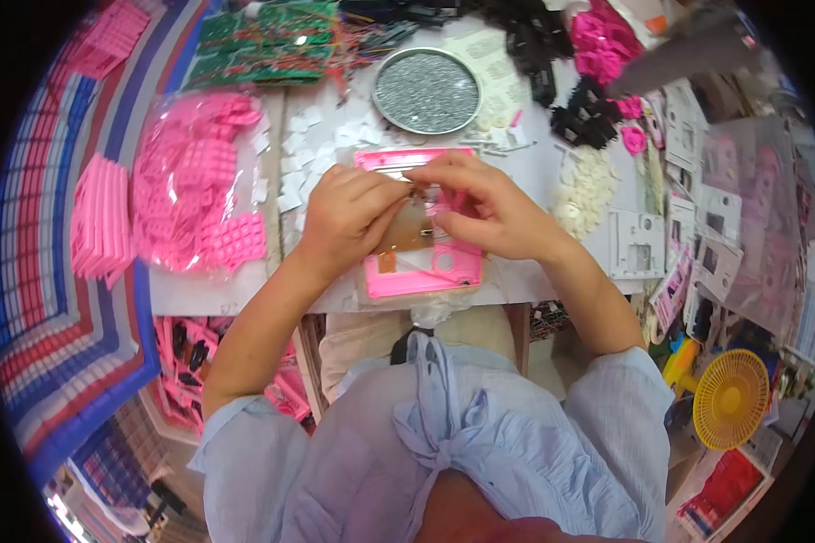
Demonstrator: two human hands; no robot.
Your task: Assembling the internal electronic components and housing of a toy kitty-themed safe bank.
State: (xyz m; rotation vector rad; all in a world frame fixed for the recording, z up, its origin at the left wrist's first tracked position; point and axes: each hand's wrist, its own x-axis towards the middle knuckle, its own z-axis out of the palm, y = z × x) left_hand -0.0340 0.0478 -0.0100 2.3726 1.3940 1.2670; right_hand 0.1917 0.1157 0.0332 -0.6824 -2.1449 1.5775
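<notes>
Both hands meet over a pink plastic casing [412, 287] lying near the table's front edge. A brownish flat piece [403, 237] shows inside the casing, under my fingers. My left hand [349, 217] is closed, its fingertips pinched together above the casing's middle. From the other side my right hand [493, 208] bends in with curled fingers, its index fingertip beside the left fingertips and its thumb lower down. Whatever small part sits between the fingertips is hidden.
A round tray [427, 90] of small silvery pieces stands behind the casing. Left are small white squares [303, 154], a clear bag of pink keypads [186, 190] and green circuit boards [267, 41]. Right lie cream pieces [586, 192], black parts [589, 113] and a yellow fan [732, 398].
</notes>
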